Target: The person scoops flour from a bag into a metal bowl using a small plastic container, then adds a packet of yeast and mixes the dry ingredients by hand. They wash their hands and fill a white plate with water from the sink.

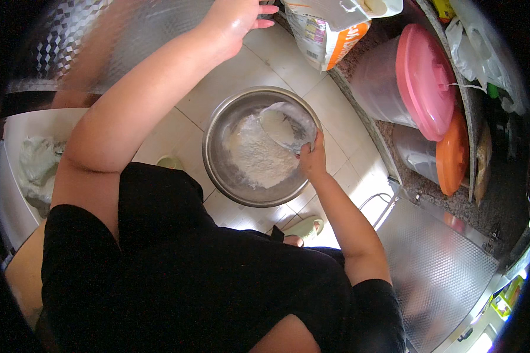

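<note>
Right hand [313,157]: clamped on the edge of a clear, thin-walled plastic cup [288,125] at the right rim of a wide, round, silver-coloured metal bowl [219,141]; whether the fingers also pinch the rim cannot be told.
Cup hold: a firm thumb and a quiet wrist probably suit it best, since thin plastic may flex if squeezed hard.
Cup: slanted inside the bowl's upper right part, with white powder showing at it.
White, loose, flour-like powder [259,159]: heaped in the bowl's middle; a low, gentle tilt of the cup should limit dust.
Bowl: above the pale, square-tiled floor [209,94]; its support is not visible. If 1 hand bears it, a level rim matters, as a one-sided hold likely lets it dip.
Left hand [227,29]: partly cut off by the upper edge, 2 fingertips stretched out and parted, near a white-and-orange printed bag [330,38]; contact cannot be told.
Shelf side: 2 translucent plastic tubs, 1 pink-lidded [427,82], 1 orange-lidded [452,156], well apart from the bowl.
</note>
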Demonstrator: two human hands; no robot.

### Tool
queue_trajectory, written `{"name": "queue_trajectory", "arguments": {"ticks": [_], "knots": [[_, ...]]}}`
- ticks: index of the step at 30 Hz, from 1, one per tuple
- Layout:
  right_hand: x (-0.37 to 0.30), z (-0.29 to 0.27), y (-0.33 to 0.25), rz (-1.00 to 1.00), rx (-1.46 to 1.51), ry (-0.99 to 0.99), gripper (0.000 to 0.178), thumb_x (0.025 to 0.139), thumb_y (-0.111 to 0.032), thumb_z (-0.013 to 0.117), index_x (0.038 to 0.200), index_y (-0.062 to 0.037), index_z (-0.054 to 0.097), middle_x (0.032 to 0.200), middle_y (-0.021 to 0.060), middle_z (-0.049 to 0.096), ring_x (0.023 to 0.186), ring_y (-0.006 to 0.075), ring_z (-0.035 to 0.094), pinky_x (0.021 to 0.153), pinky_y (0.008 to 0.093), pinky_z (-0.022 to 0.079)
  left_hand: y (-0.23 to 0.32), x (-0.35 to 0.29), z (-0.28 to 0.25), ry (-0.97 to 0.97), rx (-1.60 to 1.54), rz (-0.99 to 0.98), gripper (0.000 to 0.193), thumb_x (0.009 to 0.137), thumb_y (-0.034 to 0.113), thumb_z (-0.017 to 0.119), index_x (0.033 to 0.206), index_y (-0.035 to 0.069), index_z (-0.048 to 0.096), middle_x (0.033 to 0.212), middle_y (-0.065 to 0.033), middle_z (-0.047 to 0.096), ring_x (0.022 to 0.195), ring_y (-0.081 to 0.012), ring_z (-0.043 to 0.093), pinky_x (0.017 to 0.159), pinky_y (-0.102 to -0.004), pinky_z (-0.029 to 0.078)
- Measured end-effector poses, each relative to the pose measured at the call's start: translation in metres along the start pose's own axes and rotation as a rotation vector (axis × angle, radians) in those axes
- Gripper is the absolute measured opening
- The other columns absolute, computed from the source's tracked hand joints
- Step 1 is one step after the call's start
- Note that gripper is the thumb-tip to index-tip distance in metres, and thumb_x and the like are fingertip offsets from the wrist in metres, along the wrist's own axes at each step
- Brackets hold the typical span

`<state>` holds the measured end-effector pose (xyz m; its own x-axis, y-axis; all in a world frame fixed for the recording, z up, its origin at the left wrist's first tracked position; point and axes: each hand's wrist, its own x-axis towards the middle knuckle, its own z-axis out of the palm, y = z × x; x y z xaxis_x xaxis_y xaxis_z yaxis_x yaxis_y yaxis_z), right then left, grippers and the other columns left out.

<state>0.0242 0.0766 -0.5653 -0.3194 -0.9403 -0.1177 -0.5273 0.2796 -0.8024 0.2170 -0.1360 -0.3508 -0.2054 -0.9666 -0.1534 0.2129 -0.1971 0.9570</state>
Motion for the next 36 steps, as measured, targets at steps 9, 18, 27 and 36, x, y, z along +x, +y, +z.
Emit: {"name": "queue_trajectory", "arguments": {"ticks": [9, 18, 27, 36], "knots": [[-0.006, -0.019, -0.011, -0.209, -0.362, -0.101, 0.050, 0.068, 0.002, 0.052, 0.114, -0.0119, 0.039, 0.106, 0.0143, 0.048, 0.086, 0.0351, 0.053, 0.068, 0.0372, 0.046, 0.037, -0.019, 0.023, 0.040, 0.041, 0.183, 0.049, 0.083, 0.049, 0.040, 0.109, 0.007, 0.045, 0.103, -0.0085, 0.051, 0.090, -0.0199, 0.048, 0.074, -0.0336, 0.042], [-0.006, -0.023, -0.010, -0.546, -0.707, -0.241, 0.040, 0.073, -0.006, 0.048, 0.112, -0.0127, 0.043, 0.089, 0.0137, 0.044, 0.073, 0.0308, 0.053, 0.062, 0.0393, 0.046, 0.061, -0.003, 0.014, 0.064, 0.105, 0.164, 0.047, 0.080, 0.044, 0.047, 0.112, 0.009, 0.045, 0.108, -0.0061, 0.048, 0.098, -0.0213, 0.045, 0.080, -0.0433, 0.038], [0.003, -0.036, -0.021, -0.148, -0.172, -0.038, 0.039, 0.072, -0.009, 0.046, 0.111, -0.0087, 0.042, 0.090, 0.0169, 0.052, 0.072, 0.0288, 0.056, 0.061, 0.0381, 0.046, 0.052, -0.013, 0.012, 0.106, 0.196, 0.220, 0.049, 0.072, 0.032, 0.063, 0.104, 0.003, 0.040, 0.093, -0.0063, 0.049, 0.082, -0.0136, 0.047, 0.066, -0.0265, 0.039], [0.025, -0.149, -0.114, 0.631, 0.774, -0.261, 0.031, 0.074, -0.023, 0.039, 0.089, 0.0006, 0.052, 0.060, 0.0121, 0.055, 0.038, 0.0185, 0.045, 0.035, 0.0287, 0.032, 0.032, -0.004, 0.003, 0.100, 0.028, 0.244, 0.044, 0.088, 0.047, 0.036, 0.104, 0.007, 0.043, 0.095, -0.0042, 0.050, 0.083, -0.0130, 0.047, 0.066, -0.0271, 0.040]]}}
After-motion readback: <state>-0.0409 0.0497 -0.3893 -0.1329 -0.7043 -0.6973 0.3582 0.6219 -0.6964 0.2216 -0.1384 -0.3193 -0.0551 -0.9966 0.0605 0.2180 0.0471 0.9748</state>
